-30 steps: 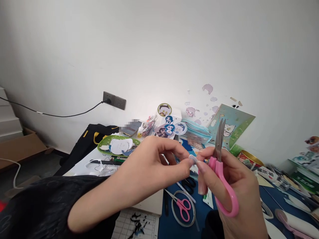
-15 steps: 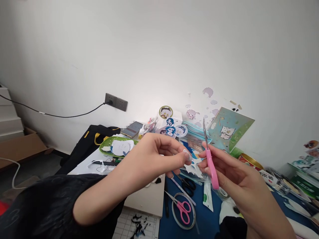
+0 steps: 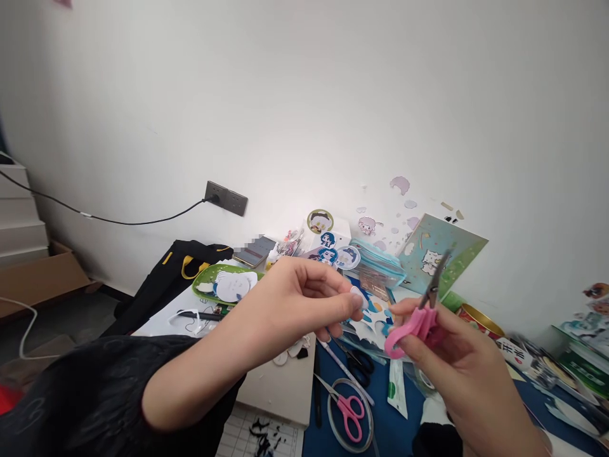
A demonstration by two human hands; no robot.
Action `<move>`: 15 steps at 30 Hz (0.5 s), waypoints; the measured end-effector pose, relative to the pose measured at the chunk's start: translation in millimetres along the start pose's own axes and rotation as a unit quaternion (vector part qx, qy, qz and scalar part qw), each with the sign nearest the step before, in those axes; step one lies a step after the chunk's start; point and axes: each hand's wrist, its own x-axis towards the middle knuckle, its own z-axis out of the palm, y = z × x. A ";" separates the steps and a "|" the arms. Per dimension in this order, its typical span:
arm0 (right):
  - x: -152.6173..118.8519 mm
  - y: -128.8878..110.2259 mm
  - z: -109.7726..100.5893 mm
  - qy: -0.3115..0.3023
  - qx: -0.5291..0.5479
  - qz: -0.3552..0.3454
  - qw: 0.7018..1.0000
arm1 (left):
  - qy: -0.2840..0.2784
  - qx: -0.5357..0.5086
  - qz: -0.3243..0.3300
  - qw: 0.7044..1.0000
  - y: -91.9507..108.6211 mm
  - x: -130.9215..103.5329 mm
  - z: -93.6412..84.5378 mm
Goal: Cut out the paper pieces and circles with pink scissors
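Between the thumb and fingers of my left hand (image 3: 304,295) is a small white paper piece (image 3: 360,298), mostly covered by the fingertips. My right hand (image 3: 457,352) grips pink-handled scissors (image 3: 421,325), whose blades (image 3: 438,276) point up and away to the right. The two hands are apart, held above the desk. Below them, a second pair of pink scissors (image 3: 351,416) lies on a roll of clear tape (image 3: 333,438). White and blue paper scraps (image 3: 371,330) show behind the gap between my hands.
A green tray (image 3: 202,285) with paper cutouts stands behind my left forearm, near a phone (image 3: 255,251). Black scissors (image 3: 359,365) and a white-green tube (image 3: 396,388) lie on the blue surface. A decorated card (image 3: 440,254) leans against the wall (image 3: 304,95).
My right hand has moved slightly right and turned the scissors, so the blades now tilt right. My left hand keeps its pinch on the paper piece. The view has shifted slightly.
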 end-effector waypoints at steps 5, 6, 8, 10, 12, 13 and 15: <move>3.1 5.2 -2.9 -0.101 0.166 0.034 0.980 | 0.011 0.000 0.001 1.000 0.7 1.9 -0.8; 1.5 4.9 -2.3 -0.119 0.188 0.056 0.973 | 0.012 -0.007 0.000 1.000 0.8 2.1 -0.7; -2.8 4.0 -1.1 -0.132 0.214 0.096 0.963 | 0.019 -0.014 0.000 1.000 0.9 2.4 -0.3; -5.7 3.3 -0.7 -0.113 0.231 0.116 0.959 | 0.031 -0.012 0.003 0.999 0.8 2.5 0.5; -5.2 2.2 -0.8 -0.086 0.273 0.114 0.951 | 0.040 -0.007 0.006 0.999 0.4 3.0 1.6; -3.6 1.3 -0.8 -0.093 0.301 0.113 0.942 | 0.044 -0.005 0.008 0.999 0.1 3.3 2.0; 1.0 -1.1 -0.4 -0.141 0.367 0.115 0.912 | 0.043 -0.002 0.013 0.999 -1.0 4.2 2.4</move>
